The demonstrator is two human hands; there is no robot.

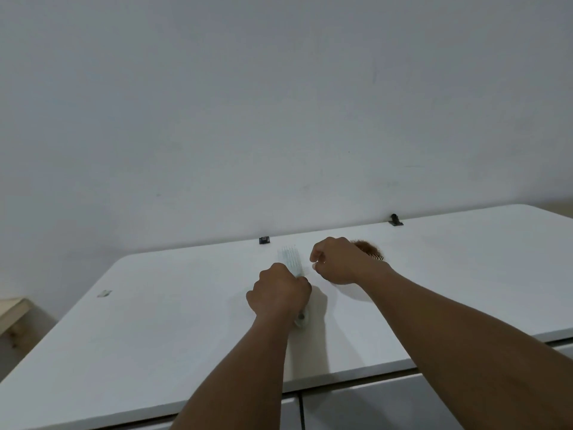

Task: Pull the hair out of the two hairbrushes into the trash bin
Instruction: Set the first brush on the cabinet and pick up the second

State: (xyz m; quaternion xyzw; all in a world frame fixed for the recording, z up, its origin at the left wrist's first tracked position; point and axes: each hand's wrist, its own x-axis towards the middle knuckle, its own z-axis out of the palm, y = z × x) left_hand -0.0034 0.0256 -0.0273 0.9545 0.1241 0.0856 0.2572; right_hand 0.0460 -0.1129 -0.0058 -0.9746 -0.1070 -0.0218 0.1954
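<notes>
A pale blue hairbrush (289, 256) is held upright over the white table (155, 336), its bristled head pointing away from me. My left hand (279, 294) is shut around its handle, whose end pokes out below the fist. My right hand (336, 259) is just right of the brush head with thumb and fingers pinched together; whether hair is between them is too fine to tell. Behind my right wrist lies a second hairbrush (370, 251) with light bristles and a clump of reddish-brown hair in it, partly hidden. No trash bin shows.
The table stands against a plain white wall. Two small black clips (264, 240) (395, 220) sit on its far edge. A small grey mark (104, 293) lies at the left. A wooden piece (12, 311) stands off the left side. Tiled floor is below the near edge.
</notes>
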